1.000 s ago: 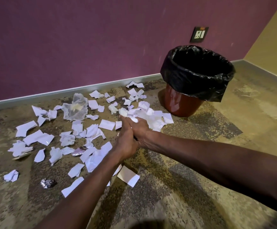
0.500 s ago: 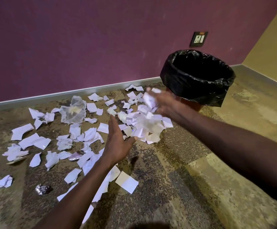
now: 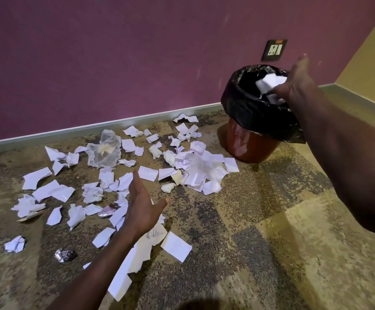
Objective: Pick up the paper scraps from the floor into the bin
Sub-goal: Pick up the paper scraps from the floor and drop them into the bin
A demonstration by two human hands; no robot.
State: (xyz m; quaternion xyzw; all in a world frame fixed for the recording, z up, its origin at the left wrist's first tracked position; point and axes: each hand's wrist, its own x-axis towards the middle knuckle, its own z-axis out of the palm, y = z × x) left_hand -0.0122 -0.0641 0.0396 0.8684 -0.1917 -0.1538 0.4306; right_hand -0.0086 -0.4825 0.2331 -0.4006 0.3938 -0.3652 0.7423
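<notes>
Several white paper scraps [image 3: 195, 168] lie scattered on the carpet, thickest in a heap left of the bin. The bin [image 3: 252, 151] is red-brown with a black bag liner [image 3: 244, 108] and stands near the wall. My right hand [image 3: 296, 83] is stretched over the bin's mouth with thumb and fingers spread. A bunch of white scraps [image 3: 268, 82] sits right at its fingertips, inside the liner's rim. My left hand [image 3: 141, 206] hovers open above the scraps in the middle of the floor and holds nothing.
A crumpled translucent wrapper [image 3: 103, 151] lies among the scraps near the purple wall. Two silver foil bits [image 3: 64, 255] lie at the left front. A wall socket [image 3: 274, 50] is above the bin. Bare patterned carpet [image 3: 271, 231] stretches to the right front.
My right hand has lifted a bunch of scraps from the heap and swung right and up over the bin, and it has spread. My left hand came off the heap and opened.
</notes>
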